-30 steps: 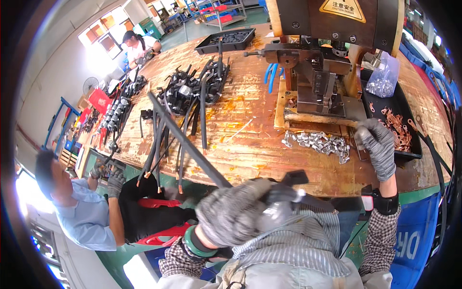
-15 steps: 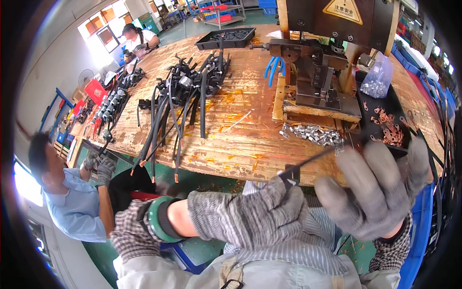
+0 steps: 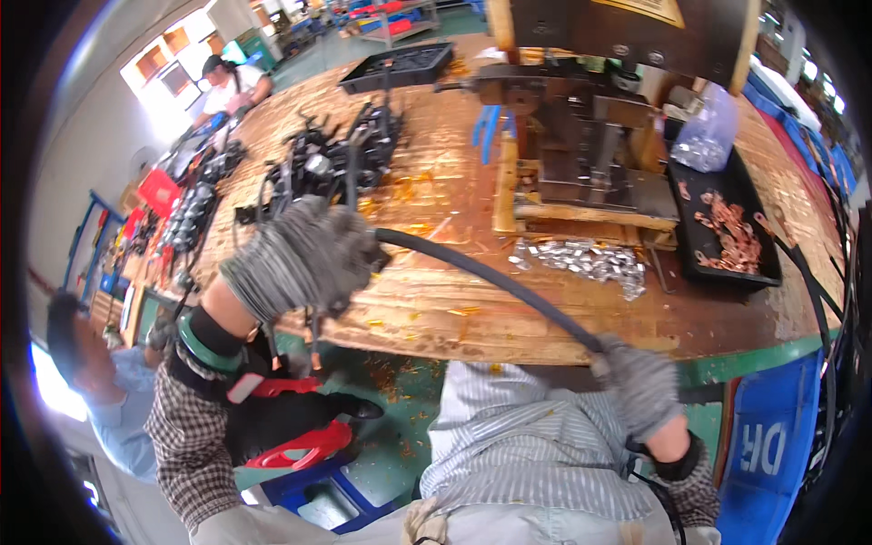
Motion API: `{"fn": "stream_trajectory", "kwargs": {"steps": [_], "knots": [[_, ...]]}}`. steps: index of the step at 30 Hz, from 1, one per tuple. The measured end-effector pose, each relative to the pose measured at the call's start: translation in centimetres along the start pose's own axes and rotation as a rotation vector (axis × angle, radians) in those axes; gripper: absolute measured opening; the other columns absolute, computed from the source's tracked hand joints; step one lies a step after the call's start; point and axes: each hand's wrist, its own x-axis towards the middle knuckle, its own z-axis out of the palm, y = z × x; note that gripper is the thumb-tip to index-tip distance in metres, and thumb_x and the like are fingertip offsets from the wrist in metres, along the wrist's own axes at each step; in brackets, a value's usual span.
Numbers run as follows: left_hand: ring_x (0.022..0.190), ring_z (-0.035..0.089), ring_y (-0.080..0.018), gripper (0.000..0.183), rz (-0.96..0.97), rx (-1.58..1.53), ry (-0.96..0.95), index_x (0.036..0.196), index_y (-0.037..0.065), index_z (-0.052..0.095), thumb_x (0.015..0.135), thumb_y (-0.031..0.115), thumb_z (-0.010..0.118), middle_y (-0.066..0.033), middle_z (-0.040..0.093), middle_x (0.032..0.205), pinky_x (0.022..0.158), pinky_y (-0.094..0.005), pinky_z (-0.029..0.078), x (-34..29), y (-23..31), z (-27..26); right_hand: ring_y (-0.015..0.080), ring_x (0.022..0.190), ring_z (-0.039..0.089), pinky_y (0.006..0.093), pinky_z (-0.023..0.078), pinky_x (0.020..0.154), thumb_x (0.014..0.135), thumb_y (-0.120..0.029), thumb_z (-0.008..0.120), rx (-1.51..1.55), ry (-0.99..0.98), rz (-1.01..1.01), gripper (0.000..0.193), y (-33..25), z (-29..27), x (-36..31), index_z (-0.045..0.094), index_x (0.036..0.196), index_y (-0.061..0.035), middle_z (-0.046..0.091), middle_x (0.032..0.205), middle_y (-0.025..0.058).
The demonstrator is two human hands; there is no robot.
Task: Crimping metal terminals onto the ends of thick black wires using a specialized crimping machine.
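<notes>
A thick black cable (image 3: 495,280) runs in a bowed line between my two hands over the front of the wooden table. My left hand (image 3: 304,259), in a grey knitted glove and blurred by motion, is closed on its left end, in front of the heap of black cable assemblies (image 3: 318,163). Near the table's front edge my right hand (image 3: 640,386), gloved too, is closed round the cable's right end. Both cable ends are hidden by the gloves.
A press machine (image 3: 590,136) stands at the back right, loose silver metal sleeves (image 3: 590,265) before it. Beside it, a black tray (image 3: 740,275) holds copper terminals (image 3: 727,232) and a bag of silver parts (image 3: 704,136). A co-worker (image 3: 118,391) sits at left; a blue crate (image 3: 772,436) stands right.
My left hand has moved left and up to the cable heap. My right hand, spread open before, has come down and closed on the black cable. The view has shifted slightly.
</notes>
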Motion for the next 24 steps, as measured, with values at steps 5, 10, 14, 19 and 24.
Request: {"fn": "stream_trajectory", "kwargs": {"steps": [5,10,14,19,24], "knots": [[0.104,0.05,-0.0218,0.018,-0.211,0.106,-0.169,0.087,0.021,0.063,0.072,0.022,0.055,-0.0031,0.055,0.108,0.081,-0.0394,0.039,-2.9,-0.1,6.0,0.0241,0.05,0.056,0.0366,0.04,0.04,0.081,-0.022,0.049,0.002,-0.024,-0.138,0.017,-2.0,3.2,1.6,0.056,0.086,-0.0071,0.057,0.062,0.0086],[0.104,0.05,-0.029,0.047,-0.343,-0.548,0.125,0.11,0.02,0.057,0.069,0.042,0.063,-0.0105,0.055,0.108,0.089,-0.0454,0.037,6.1,5.9,3.4,0.0229,0.049,0.056,0.0371,0.04,0.04,0.081,-0.02,0.048,0.126,0.058,-0.139,0.019,-3.0,4.5,3.7,0.055,0.085,-0.0029,0.057,0.061,0.0079],[0.101,0.051,-0.0316,0.071,-0.082,-0.985,0.332,0.114,0.015,0.053,0.058,0.057,0.067,-0.0123,0.056,0.103,0.087,-0.0464,0.038,14.1,12.7,3.9,0.0258,0.058,0.061,0.0373,0.046,0.047,0.077,-0.017,0.051,0.102,-0.09,-0.171,0.023,-2.2,3.3,4.3,0.052,0.094,-0.001,0.058,0.066,0.0142],[0.089,0.058,-0.0289,0.084,-0.098,-1.164,0.249,0.115,0.012,0.052,0.049,0.06,0.07,-0.0109,0.06,0.097,0.078,-0.0372,0.045,16.3,13.8,5.8,0.0301,0.062,0.059,0.04,0.048,0.054,0.08,-0.034,0.053,0.305,0.004,-0.269,0.033,-0.3,3.1,3.4,0.055,0.09,-0.003,0.059,0.07,0.0141],[0.085,0.059,-0.0315,0.076,-0.186,-1.396,0.129,0.101,0.011,0.06,0.043,0.059,0.073,-0.0067,0.063,0.088,0.077,-0.0381,0.045,16.1,13.7,6.0,0.0272,0.064,0.059,0.0375,0.047,0.053,0.081,-0.031,0.048,0.1,0.061,-0.303,0.03,0.9,3.6,3.0,0.057,0.09,-0.0036,0.058,0.077,0.015]]}}
